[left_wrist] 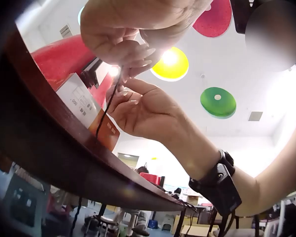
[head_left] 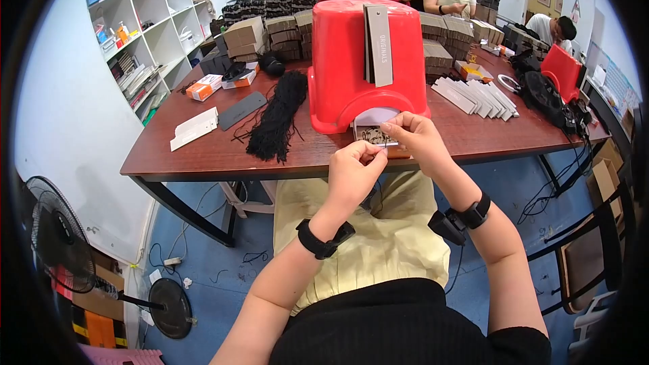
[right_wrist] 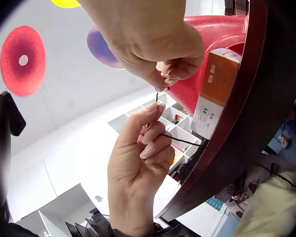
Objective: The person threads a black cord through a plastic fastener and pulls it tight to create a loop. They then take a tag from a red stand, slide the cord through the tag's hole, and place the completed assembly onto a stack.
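Observation:
In the head view both hands meet just in front of the table edge, before a red plastic stool (head_left: 338, 61). My left hand (head_left: 355, 172) pinches a thin black cord (right_wrist: 180, 140) between thumb and fingers. Its loose part trails from that hand towards the table. My right hand (head_left: 420, 140) pinches the cord's short upper end, close above the left fingertips. A small white and orange box (right_wrist: 217, 94) holding dark looped pieces sits at the stool's opening, right behind the hands. Grey tags (head_left: 378, 47) marked ORIGINALS hang over the stool.
A bundle of black cords (head_left: 277, 118) lies left of the stool, near white tags (head_left: 195, 128) and a dark grey tag (head_left: 242, 109). Fanned tags (head_left: 473, 98) lie to the right. Stacked cartons (head_left: 245, 37) stand behind; several people work beyond. A fan (head_left: 61, 233) stands at left.

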Tool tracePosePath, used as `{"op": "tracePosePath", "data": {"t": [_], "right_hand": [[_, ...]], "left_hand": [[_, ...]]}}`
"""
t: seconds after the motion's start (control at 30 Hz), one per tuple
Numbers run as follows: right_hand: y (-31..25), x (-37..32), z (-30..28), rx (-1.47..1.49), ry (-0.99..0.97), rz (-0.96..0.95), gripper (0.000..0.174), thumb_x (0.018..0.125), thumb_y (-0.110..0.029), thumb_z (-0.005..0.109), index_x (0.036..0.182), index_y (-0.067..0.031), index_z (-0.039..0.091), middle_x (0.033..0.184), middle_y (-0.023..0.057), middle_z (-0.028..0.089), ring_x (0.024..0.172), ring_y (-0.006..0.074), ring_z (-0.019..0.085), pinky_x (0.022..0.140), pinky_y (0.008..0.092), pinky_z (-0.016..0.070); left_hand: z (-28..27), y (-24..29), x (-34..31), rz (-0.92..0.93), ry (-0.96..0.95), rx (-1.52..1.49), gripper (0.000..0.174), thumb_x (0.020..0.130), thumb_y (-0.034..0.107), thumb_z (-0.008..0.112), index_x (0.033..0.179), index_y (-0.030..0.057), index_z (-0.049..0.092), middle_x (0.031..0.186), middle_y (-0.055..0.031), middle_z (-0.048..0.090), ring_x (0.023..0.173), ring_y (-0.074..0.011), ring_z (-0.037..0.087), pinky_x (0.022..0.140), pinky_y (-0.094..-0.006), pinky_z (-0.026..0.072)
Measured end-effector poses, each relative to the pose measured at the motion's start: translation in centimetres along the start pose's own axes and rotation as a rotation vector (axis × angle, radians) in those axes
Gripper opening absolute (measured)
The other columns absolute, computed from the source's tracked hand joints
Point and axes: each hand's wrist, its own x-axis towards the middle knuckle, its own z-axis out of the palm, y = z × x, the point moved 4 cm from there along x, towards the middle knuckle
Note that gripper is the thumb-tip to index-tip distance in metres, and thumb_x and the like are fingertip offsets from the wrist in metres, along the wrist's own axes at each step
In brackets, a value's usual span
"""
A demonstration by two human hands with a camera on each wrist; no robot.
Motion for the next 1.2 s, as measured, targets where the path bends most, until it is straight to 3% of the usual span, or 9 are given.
{"op": "tracePosePath", "data": {"t": [0.43, 0.53, 0.73, 0.8, 0.87, 0.9, 0.97, 1.07, 1.2], "right_hand": [[0.6, -0.4, 1.1, 0.148, -0.066, 0.033, 0.021, 0.073, -0.019, 0.062, 0.079, 0.0, 0.054, 0.071, -0.0002, 0.055, 0.058, 0.0024, 0.044, 0.051, 0.0168, 0.0357], [0.5, -0.5, 1.2, 0.157, -0.075, 0.022, 0.021, 0.073, -0.02, 0.062, 0.079, -0.0011, 0.054, 0.068, -0.0015, 0.053, 0.055, 0.0021, 0.042, 0.048, 0.0159, 0.0336], [-1.5, -3.5, 1.5, 0.034, 0.032, -0.1, 0.024, 0.078, -0.027, 0.055, 0.074, -0.0035, 0.056, 0.057, -0.0026, 0.049, 0.048, 0.0015, 0.039, 0.043, 0.0153, 0.0302], [-0.3, -6.2, 3.3, 0.198, -0.236, 0.311, 0.039, 0.082, -0.04, 0.043, 0.074, -0.0037, 0.057, 0.056, -0.0012, 0.049, 0.043, 0.0039, 0.037, 0.039, 0.0163, 0.0274], [2.0, -8.4, 6.1, 0.752, -0.424, 0.727, 0.039, 0.081, -0.041, 0.045, 0.077, -0.0045, 0.056, 0.057, -0.0028, 0.047, 0.04, 0.0049, 0.033, 0.036, 0.0169, 0.0248], [3.1, -8.7, 6.1, 0.753, -0.421, 0.723, 0.039, 0.081, -0.041, 0.045, 0.077, -0.0045, 0.056, 0.057, -0.0028, 0.047, 0.04, 0.0049, 0.033, 0.036, 0.0169, 0.0248], [4.5, -8.7, 5.5, 1.19, -0.267, 0.693, 0.034, 0.081, -0.038, 0.046, 0.086, -0.0049, 0.053, 0.057, -0.0041, 0.042, 0.041, 0.0048, 0.03, 0.036, 0.0167, 0.0231], [4.7, -7.5, 2.2, 1.342, -0.094, 0.462, 0.025, 0.084, -0.026, 0.045, 0.097, -0.0049, 0.047, 0.056, -0.0044, 0.037, 0.043, 0.0029, 0.03, 0.037, 0.0146, 0.0224], [3.7, -7.4, -1.0, 0.922, 0.184, 0.306, 0.023, 0.085, -0.022, 0.042, 0.095, -0.0032, 0.05, 0.057, -0.0048, 0.041, 0.044, 0.0027, 0.031, 0.039, 0.0148, 0.0233]], "left_hand": [[-0.2, -0.2, 0.5, 0.044, 0.122, 0.13, 0.009, 0.073, 0.007, 0.057, 0.07, -0.0019, 0.058, 0.056, 0.0029, 0.052, 0.048, -0.0003, 0.041, 0.043, -0.0157, 0.0317], [-0.3, -0.3, 0.4, 0.065, 0.133, 0.136, 0.013, 0.071, 0.011, 0.058, 0.074, -0.0016, 0.058, 0.057, -0.005, 0.057, 0.051, -0.0054, 0.051, 0.048, -0.0213, 0.0399], [-0.9, 0.4, 0.2, 0.052, 0.12, -0.214, 0.009, 0.074, 0.006, 0.057, 0.077, -0.0024, 0.058, 0.057, 0.0022, 0.052, 0.048, -0.0012, 0.042, 0.043, -0.0163, 0.0334], [-1.4, 1.1, 0.0, -0.008, 0.093, -0.293, 0.01, 0.075, 0.008, 0.057, 0.079, -0.0017, 0.058, 0.056, 0.0023, 0.051, 0.046, -0.001, 0.04, 0.042, -0.0156, 0.0315], [-1.6, 2.2, -1.1, -0.139, -0.076, -0.296, 0.011, 0.076, 0.009, 0.056, 0.08, -0.0014, 0.058, 0.055, 0.0029, 0.049, 0.046, -0.0006, 0.038, 0.041, -0.015, 0.0293], [-1.6, 2.8, -1.9, -0.178, -0.163, -0.33, 0.011, 0.076, 0.009, 0.056, 0.081, -0.0009, 0.059, 0.055, 0.0026, 0.049, 0.046, -0.0004, 0.037, 0.04, -0.0151, 0.0274], [-1.9, 3.3, -3.9, -0.236, -0.253, -0.348, 0.011, 0.076, 0.008, 0.056, 0.082, -0.001, 0.059, 0.056, 0.0021, 0.049, 0.046, -0.0006, 0.038, 0.04, -0.0152, 0.0272], [-3.1, 2.8, -6.2, -0.337, -0.311, -0.382, 0.011, 0.075, 0.006, 0.055, 0.082, -0.0014, 0.058, 0.055, 0.002, 0.049, 0.044, -0.001, 0.036, 0.039, -0.0157, 0.0255], [-5.2, 1.1, -6.1, -0.384, -0.186, -0.522, 0.011, 0.075, 0.005, 0.054, 0.082, -0.0024, 0.057, 0.056, 0.001, 0.049, 0.041, -0.0013, 0.032, 0.038, -0.0163, 0.0227]]}}
